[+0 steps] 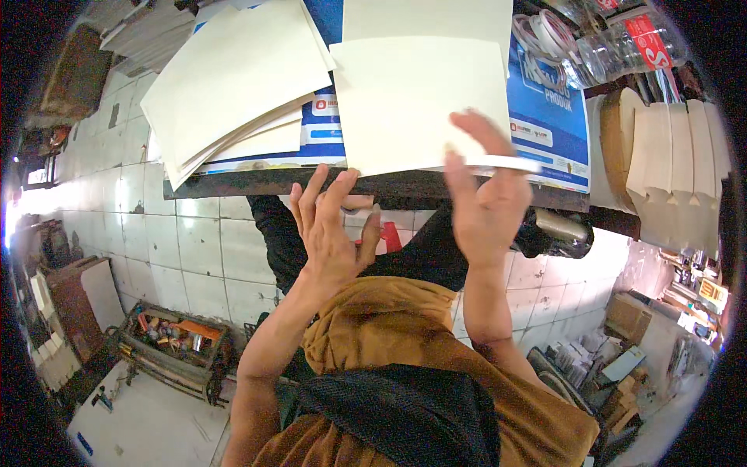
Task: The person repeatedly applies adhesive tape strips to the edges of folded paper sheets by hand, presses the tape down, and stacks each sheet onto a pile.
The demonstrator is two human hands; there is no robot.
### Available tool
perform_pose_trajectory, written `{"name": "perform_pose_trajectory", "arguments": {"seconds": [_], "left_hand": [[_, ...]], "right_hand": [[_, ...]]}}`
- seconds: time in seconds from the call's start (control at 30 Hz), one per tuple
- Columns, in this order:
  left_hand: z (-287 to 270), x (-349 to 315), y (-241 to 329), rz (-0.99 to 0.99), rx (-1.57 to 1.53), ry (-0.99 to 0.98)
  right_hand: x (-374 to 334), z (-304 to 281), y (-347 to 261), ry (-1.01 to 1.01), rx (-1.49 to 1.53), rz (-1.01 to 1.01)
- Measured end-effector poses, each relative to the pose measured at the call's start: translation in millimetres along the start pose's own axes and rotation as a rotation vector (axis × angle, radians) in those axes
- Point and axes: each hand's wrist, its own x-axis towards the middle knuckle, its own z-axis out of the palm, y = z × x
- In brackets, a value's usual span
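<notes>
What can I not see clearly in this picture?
In the head view:
right hand: fingers smeared, probably by motion;
white stick-like tool: how it is held, lost in the same blur;
blue printed sheet: middle covered by cream sheets;
brown shirt: cut off by the picture's lower edge.

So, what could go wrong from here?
The fanned stack of cream paper reaches the table's front edge, so a bump might spill it. The left hand is only at the front sheet's near-left corner, so that sheet might shift. The white stick in the right hand is by its right edge and could mark it.
</notes>
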Motion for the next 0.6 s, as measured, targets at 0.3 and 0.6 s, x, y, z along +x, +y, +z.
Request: {"name": "perform_pose_trajectory", "arguments": {"seconds": [0.3, 0.6], "left_hand": [[2.8, 0.9, 0.9, -0.001, 0.146, -0.071], [0.6, -0.3, -0.5, -0.023, 0.193, -0.106]], "right_hand": [[3.0, -63.9, 43.3, 0.216, 0.221, 0.176], [3.9, -71.7, 86.4, 0.170, -0.440, -0.091]]}}
